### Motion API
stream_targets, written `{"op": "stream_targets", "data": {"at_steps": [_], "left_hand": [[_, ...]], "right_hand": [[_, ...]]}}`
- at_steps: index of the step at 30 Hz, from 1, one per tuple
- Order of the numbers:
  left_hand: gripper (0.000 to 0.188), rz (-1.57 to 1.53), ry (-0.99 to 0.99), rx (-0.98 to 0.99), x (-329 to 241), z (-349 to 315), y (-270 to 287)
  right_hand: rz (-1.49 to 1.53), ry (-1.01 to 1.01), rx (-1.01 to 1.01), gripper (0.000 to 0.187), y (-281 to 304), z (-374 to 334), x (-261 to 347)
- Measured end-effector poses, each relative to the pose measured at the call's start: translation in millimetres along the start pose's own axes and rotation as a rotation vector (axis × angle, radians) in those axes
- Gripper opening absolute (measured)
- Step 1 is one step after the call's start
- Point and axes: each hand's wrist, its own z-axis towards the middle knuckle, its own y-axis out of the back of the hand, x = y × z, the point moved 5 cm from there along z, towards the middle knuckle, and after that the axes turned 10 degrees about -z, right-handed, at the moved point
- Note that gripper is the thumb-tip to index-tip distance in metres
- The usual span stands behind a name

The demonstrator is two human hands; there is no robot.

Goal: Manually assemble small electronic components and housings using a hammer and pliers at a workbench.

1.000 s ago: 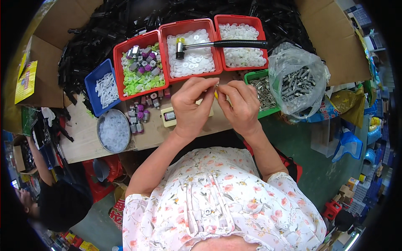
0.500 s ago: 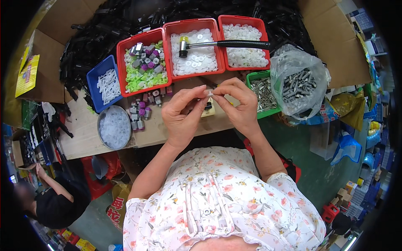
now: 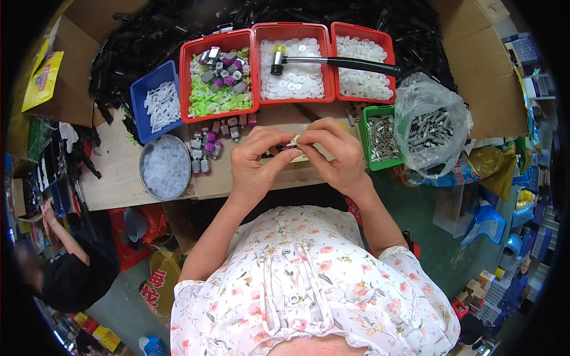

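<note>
Over the front part of the table, my left hand (image 3: 256, 159) and my right hand (image 3: 339, 155) meet fingertip to fingertip. Both are closed in a pinch around a small white plastic part (image 3: 293, 143). The fingers mostly cover that part, so its shape is unclear. Beneath the hands a pale block (image 3: 287, 176) shows in part. Beyond them, a hammer (image 3: 339, 62) with a yellow-and-black head and a black handle lies across the red bin of white discs (image 3: 294, 90) and the red bin of small white pieces (image 3: 363, 86).
Left stand a red bin of green caps and grey-purple parts (image 3: 254, 71), a blue bin of white pegs (image 3: 138, 89) and a round tray (image 3: 141, 172). Small motors (image 3: 205, 151) lie loose. Right are a green bin of metal pins (image 3: 371, 111) and a bag of metal parts (image 3: 436, 121). A person (image 3: 71, 267) works at far left.
My fingertips have come down slightly, with the white part still pinched between them. The bins and hammer appear farther right in the picture. The person at left has moved their hands.
</note>
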Motion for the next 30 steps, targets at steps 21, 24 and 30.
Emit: {"op": "stream_targets", "data": {"at_steps": [21, 24, 30], "left_hand": [[0.025, -0.262, 0.161, -0.117, 14, -17, -2], [0.025, -0.224, 0.142, -0.112, 16, -20, 0], [0.030, -0.190, 0.126, -0.088, 20, -25, 4]], "right_hand": [[0.270, -0.130, 0.026, 0.012, -13, -6, -5], [0.244, -0.119, 0.027, 0.012, -15, -8, -3], [0.203, -0.114, 0.037, 0.014, -23, -13, 1]]}}
